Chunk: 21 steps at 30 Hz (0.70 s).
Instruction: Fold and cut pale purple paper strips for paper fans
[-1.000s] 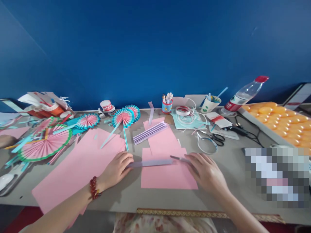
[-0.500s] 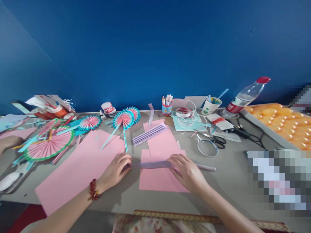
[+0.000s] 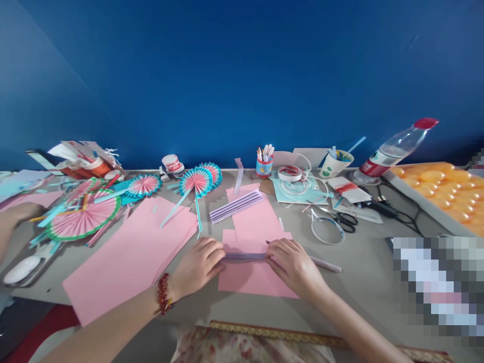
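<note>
A narrow folded strip of purple paper (image 3: 245, 256) lies level above a pink sheet (image 3: 245, 282). At its left end my left hand (image 3: 202, 262), with a red bead bracelet on the wrist, is closed on it. The right end is pinched by my right hand (image 3: 293, 262). A pale pen-like stick (image 3: 327, 264) sticks out from under that hand on the right, and a dark tip shows by its index finger. Just beyond lies a pleated purple paper (image 3: 237, 205) on another pink sheet (image 3: 253, 224).
Pink sheets (image 3: 128, 257) and pleated paper fans (image 3: 195, 182) lie to the left, near another person's hand (image 3: 22, 214). Rightward are scissors (image 3: 346, 221), a tape roll (image 3: 290, 174), a white ring (image 3: 327, 227), a tilted-looking bottle (image 3: 393, 151) and a tray of orange balloon-like shapes (image 3: 434, 191).
My left hand has moved right, closer to my right hand, so less of the purple strip shows between them. The whole view has shifted slightly.
</note>
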Available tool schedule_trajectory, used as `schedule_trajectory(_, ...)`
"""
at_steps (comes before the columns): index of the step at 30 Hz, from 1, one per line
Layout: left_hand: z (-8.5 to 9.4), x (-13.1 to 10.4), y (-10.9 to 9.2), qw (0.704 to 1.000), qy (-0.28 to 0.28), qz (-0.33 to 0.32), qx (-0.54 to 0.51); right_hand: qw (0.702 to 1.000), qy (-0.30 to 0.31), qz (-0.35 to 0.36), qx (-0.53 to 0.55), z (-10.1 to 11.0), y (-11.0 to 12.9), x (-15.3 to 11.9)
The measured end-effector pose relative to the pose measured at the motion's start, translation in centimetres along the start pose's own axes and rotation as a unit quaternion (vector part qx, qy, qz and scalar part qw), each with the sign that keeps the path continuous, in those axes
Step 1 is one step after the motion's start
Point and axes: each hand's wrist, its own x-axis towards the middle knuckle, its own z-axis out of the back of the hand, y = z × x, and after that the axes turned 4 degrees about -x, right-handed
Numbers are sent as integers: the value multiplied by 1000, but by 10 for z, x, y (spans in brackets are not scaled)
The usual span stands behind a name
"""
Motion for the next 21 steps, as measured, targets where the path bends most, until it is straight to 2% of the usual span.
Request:
schedule_trajectory(4,-8,9,-5,1000,6,-13,22,1000,18,2,2,6,0,-3)
schedule_trajectory(10,-10,8,-3,999,11,-23,25,999,20,11,28,7,3,-2)
schedule_trajectory(15,-8,6,-9,999,38,3,23,999,11,25,34,5,5,2)
schedule_trajectory(18,21,-7,-8,996,55,69,-18,999,-10,19,45,9,3,0)
schedule_trajectory(20,56,-39,2,986,73,131,-73,998,-23,15,51,12,-1,-2)
schedule_trajectory(21,74,-67,10,977,90,169,-90,998,-28,16,52,13,-3,-2)
